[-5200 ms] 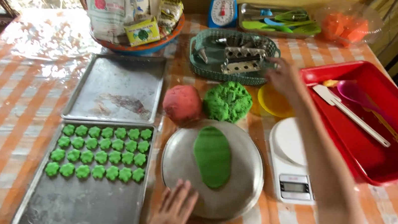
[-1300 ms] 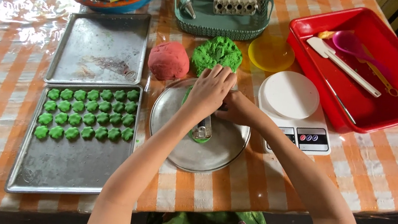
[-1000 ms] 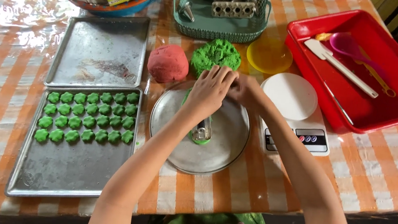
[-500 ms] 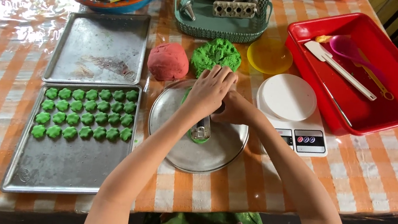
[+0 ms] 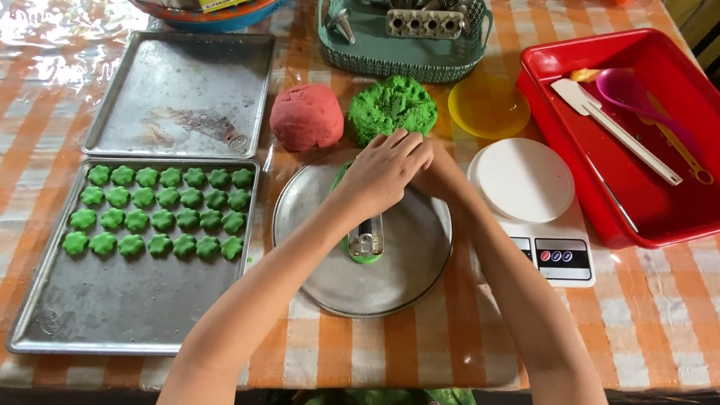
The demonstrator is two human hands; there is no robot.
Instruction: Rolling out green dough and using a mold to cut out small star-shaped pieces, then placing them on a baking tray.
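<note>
My left hand (image 5: 382,173) lay curled over the top of a small metal cutter (image 5: 367,236), pressing it into the flat green dough (image 5: 363,251) on the round metal plate (image 5: 410,277). The fingers were bent down around the tool's upper end, so that grip was closed on the cutter. My right hand (image 5: 438,174) sat just behind the left, mostly hidden by it; whether it clenched anything I could not tell.

The plate stood on the counter (image 5: 678,297) between the tray (image 5: 122,311) of small green flower shapes (image 5: 162,212) and the white scale (image 5: 535,206). Beyond the plate sat a red dough ball (image 5: 307,116) and a rough green lump (image 5: 393,108), near each other.

The dough looked soft and likely a little sticky, so I judged it would tear or lose its edges if pinched; a cut piece would be best lifted from beneath or carried inside the cutter. The cutter seemed stiff, light and smooth, best held by its upper end with the fingers clear of the cutting edge.
</note>
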